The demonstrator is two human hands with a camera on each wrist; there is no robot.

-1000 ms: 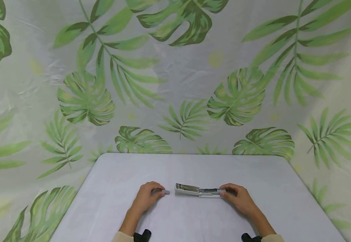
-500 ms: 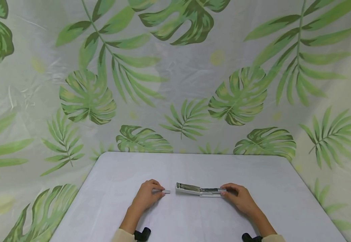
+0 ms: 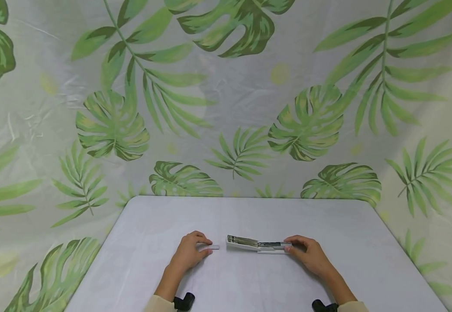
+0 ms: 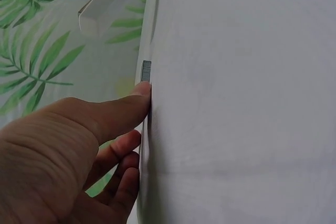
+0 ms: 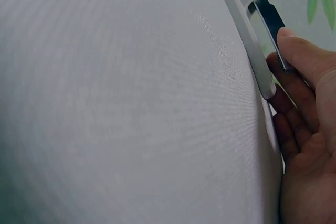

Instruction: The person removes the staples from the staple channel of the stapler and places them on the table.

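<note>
A white stapler lies swung wide open on the table, its metal-lined top arm tilted up toward the left. My right hand pinches the dark metal magazine at the stapler's right end, thumb on one side and fingers on the other. Left of the stapler, my left hand holds a short strip of staples between thumb and fingertips. The strip's free end points right, a small gap from the stapler's raised tip. Part of the strip is hidden behind the thumb.
Under both hands spreads a table with a white cloth. A leaf-patterned curtain hangs right behind its far edge. Black wrist mounts sit near both sleeves at the front.
My left hand has risen slightly in the head view, and the staple strip now lies flatter and looks thinner. The right hand and the stapler have hardly moved.
</note>
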